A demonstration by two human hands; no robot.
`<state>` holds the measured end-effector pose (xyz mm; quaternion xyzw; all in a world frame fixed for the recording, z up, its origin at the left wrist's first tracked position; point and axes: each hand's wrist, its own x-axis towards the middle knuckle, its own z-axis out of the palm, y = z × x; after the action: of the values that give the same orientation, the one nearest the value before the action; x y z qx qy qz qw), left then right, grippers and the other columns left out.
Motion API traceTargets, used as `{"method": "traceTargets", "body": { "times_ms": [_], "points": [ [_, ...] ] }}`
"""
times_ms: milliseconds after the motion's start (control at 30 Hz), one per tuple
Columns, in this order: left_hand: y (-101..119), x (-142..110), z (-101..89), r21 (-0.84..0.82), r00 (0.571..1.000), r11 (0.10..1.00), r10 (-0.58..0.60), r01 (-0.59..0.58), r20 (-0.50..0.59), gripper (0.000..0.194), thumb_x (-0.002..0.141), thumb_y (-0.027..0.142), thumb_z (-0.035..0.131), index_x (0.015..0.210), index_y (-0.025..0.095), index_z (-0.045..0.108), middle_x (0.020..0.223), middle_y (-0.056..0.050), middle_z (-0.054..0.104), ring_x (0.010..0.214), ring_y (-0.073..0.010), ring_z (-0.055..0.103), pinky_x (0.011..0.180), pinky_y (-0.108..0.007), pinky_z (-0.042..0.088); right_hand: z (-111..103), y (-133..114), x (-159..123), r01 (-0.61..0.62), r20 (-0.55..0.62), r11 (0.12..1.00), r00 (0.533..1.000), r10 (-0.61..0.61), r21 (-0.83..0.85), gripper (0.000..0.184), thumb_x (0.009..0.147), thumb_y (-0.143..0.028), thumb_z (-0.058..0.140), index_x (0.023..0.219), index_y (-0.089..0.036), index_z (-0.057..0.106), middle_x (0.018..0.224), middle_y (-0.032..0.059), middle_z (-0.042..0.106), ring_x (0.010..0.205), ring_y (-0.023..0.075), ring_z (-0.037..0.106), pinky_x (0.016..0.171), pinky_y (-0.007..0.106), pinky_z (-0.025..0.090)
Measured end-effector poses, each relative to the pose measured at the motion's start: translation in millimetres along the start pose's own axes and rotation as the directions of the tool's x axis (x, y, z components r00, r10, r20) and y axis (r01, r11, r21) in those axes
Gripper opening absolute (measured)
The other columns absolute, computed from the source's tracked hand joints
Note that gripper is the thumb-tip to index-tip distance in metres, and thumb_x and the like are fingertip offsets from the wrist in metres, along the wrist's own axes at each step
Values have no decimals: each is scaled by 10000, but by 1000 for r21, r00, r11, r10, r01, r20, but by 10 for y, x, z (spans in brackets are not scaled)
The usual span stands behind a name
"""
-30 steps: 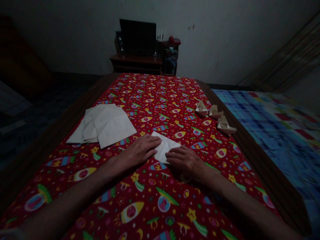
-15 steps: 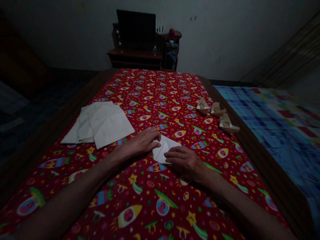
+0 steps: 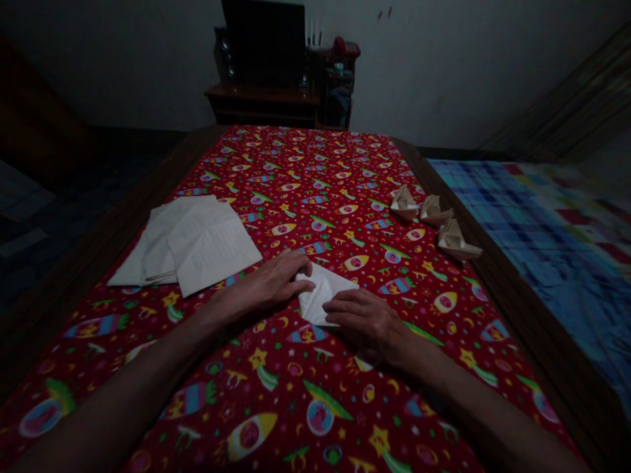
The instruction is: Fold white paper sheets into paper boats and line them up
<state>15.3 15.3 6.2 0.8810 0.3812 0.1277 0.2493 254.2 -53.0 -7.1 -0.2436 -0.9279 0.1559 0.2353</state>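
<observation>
A folded sheet of white paper lies on the red patterned cloth in front of me, with crease lines and a flap across it. My left hand is closed at its left corner, thumb on top and fingers curled over the edge. On the right side, my right hand holds the paper down, its fingers bent together over the edge and the thumb hidden. Three folded paper boats sit close together toward the right edge of the table. Left of my hands, a fanned stack of creased white paper rests on the cloth.
The red cloth with rockets and stars covers the dark wooden table. Beyond its far end stand a dark monitor, speakers and a red telephone on a desk. A blue checked sheet spreads at the right.
My left hand has drawn back slightly left and curled, its thumb now at the paper's left corner. A flap shows more clearly. My right hand stays nearly in place; the view has tilted down.
</observation>
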Motion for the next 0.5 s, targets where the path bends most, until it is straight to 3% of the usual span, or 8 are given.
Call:
{"method": "traceTargets", "body": {
  "times_ms": [233,500],
  "points": [
    [-99,42,-8,-26,999,999,-29,30,25,202,858,355,508,787,172,554,845,-22,532,791,-158,499,703,-273,403,30,23,-25,-10,-8,1000,1000,10,-2,215,894,-150,462,1058,-161,600,1134,76,638,1076,197,534,884,377,462],
    [-64,58,105,16,996,1000,-19,21,-89,168,826,303,566,721,172,569,769,-3,537,796,-166,516,693,-277,385,22,21,-20,-1,-31,1000,1000,1,6,220,893,-157,455,1057,-147,602,1110,93,650,1076,202,537,876,378,464]
  ]
}}
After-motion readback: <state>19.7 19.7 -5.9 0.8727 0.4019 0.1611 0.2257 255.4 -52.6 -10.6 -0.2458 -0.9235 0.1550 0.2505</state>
